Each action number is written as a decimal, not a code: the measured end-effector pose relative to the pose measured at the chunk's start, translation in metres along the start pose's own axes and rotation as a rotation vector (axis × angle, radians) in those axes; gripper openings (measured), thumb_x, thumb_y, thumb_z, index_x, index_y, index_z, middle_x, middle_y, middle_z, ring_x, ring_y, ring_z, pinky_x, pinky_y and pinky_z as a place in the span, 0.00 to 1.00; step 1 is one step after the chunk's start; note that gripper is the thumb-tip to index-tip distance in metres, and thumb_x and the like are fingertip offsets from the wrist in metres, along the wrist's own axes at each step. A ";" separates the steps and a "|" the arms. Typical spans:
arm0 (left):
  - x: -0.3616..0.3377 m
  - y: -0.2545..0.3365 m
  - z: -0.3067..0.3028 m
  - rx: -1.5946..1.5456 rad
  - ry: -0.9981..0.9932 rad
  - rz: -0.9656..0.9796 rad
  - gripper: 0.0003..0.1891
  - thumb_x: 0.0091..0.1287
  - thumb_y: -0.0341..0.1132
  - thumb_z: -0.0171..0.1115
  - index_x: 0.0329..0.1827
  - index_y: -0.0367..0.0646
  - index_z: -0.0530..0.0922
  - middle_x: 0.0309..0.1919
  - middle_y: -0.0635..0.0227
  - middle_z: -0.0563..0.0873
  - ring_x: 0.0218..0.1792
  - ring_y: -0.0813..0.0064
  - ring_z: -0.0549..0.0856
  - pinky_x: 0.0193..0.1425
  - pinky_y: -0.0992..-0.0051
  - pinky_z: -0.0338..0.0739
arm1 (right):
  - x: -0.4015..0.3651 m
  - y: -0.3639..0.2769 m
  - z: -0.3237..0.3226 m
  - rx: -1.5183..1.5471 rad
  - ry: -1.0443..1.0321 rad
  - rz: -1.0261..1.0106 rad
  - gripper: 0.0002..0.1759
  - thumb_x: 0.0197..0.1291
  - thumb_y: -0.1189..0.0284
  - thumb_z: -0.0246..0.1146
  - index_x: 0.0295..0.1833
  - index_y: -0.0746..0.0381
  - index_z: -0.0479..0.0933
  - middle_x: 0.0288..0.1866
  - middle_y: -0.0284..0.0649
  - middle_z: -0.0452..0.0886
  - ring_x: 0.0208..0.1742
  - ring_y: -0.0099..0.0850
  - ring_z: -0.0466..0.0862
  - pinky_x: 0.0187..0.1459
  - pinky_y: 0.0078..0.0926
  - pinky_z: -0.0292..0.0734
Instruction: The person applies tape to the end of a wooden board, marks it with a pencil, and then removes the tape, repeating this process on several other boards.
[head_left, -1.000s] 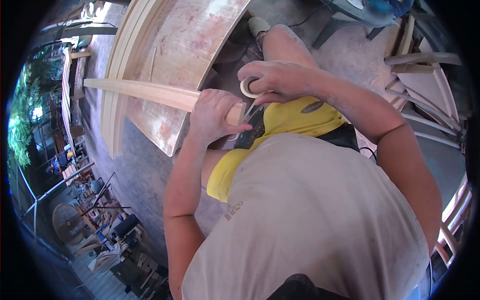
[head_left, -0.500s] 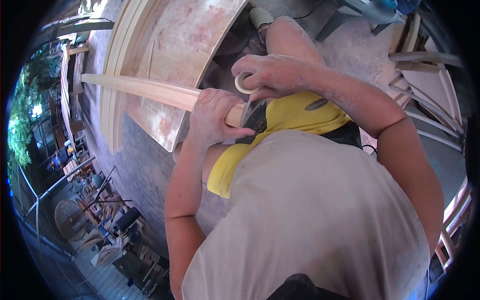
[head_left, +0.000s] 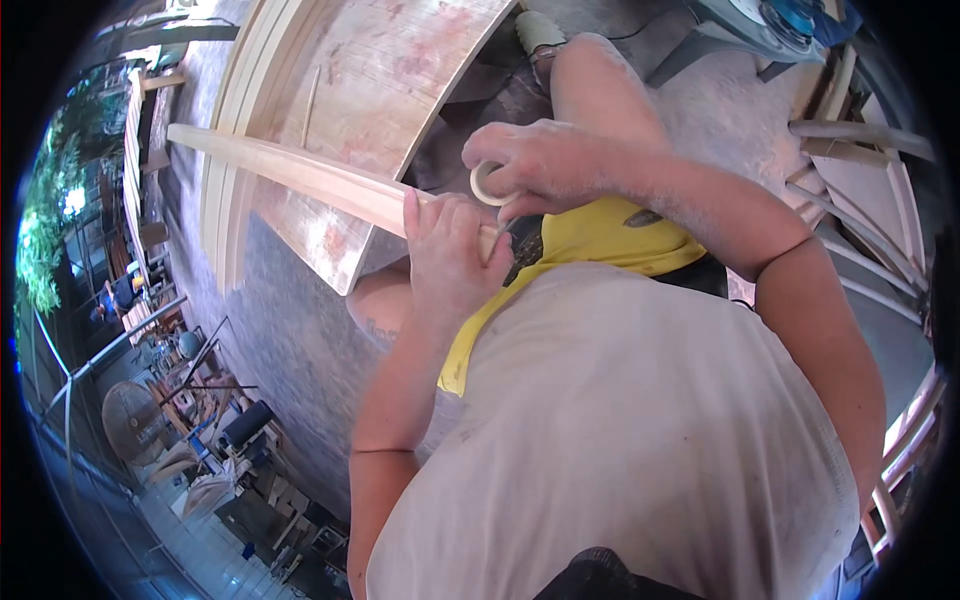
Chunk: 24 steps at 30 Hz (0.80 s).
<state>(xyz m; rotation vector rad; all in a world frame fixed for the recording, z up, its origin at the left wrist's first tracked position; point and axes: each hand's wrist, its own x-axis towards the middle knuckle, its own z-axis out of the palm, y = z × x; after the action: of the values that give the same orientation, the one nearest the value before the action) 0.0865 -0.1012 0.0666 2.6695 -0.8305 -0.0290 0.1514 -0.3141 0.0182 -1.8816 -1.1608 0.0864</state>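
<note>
A long pale wooden strip [head_left: 300, 174] runs from the upper left to my lap, its near end close to my body. My left hand [head_left: 452, 248] is closed around that near end, with the thumb by its tip. Just beyond it, my right hand [head_left: 545, 165] grips a roll of masking tape [head_left: 482, 186], fingers curled through and around the ring. A short length of tape seems to stretch from the roll to the strip's end, partly covered by my fingers.
A wide board [head_left: 370, 90] lies ahead, with several long wooden strips [head_left: 235, 130] along its far side. A yellow cloth [head_left: 610, 235] covers my lap. To the right are a grey plastic chair [head_left: 725, 45] and curved wooden pieces [head_left: 860, 130]. A fan [head_left: 132, 422] and clutter stand lower left.
My left hand has shifted slightly right and down, and its thumb has moved up against the strip's end. The tape roll has dropped a little with my right hand.
</note>
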 end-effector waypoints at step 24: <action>-0.080 0.001 -0.013 0.128 0.026 -0.380 0.10 0.61 0.43 0.66 0.35 0.48 0.86 0.34 0.69 0.83 0.49 0.68 0.81 0.80 0.44 0.49 | 0.064 -0.022 0.036 -0.164 -0.217 -0.359 0.19 0.55 0.55 0.70 0.42 0.59 0.81 0.59 0.41 0.76 0.71 0.41 0.72 0.56 0.38 0.76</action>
<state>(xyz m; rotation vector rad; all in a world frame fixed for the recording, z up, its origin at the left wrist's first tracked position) 0.0216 -0.0534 0.0726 2.9024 -0.3167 -0.0350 0.1546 -0.2395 0.0359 -1.8050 -1.6828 -0.0046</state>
